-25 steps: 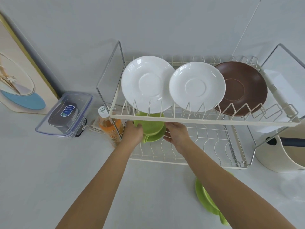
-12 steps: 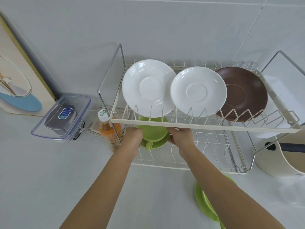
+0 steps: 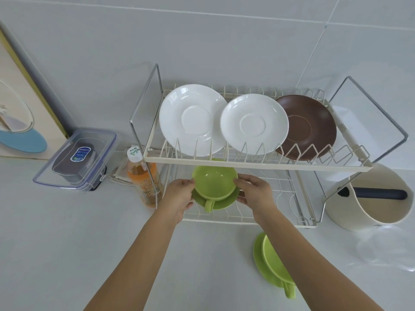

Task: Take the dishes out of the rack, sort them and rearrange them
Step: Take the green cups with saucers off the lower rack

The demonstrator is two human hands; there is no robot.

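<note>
A green cup (image 3: 214, 181) sits on a green saucer (image 3: 221, 204), its handle pointing toward me. My left hand (image 3: 179, 195) and my right hand (image 3: 254, 191) grip the saucer's two sides at the front of the lower shelf of the two-tier wire dish rack (image 3: 256, 164). On the upper shelf stand two white saucers (image 3: 193, 120) (image 3: 253, 124) and a brown saucer (image 3: 312, 126). A second green cup and saucer set (image 3: 269, 261) rests on the counter, partly hidden by my right forearm.
An orange drink bottle (image 3: 141, 176) stands against the rack's left leg. A clear lidded box (image 3: 76, 158) lies further left, beside a leaning picture frame (image 3: 20, 122). At right stand a cream pot with a dark handle (image 3: 377, 203) and a clear plastic lid (image 3: 386, 248).
Both hands have drawn the green cup and saucer forward, out from under the upper shelf toward the lower shelf's front edge. The camera has tilted down a little.
</note>
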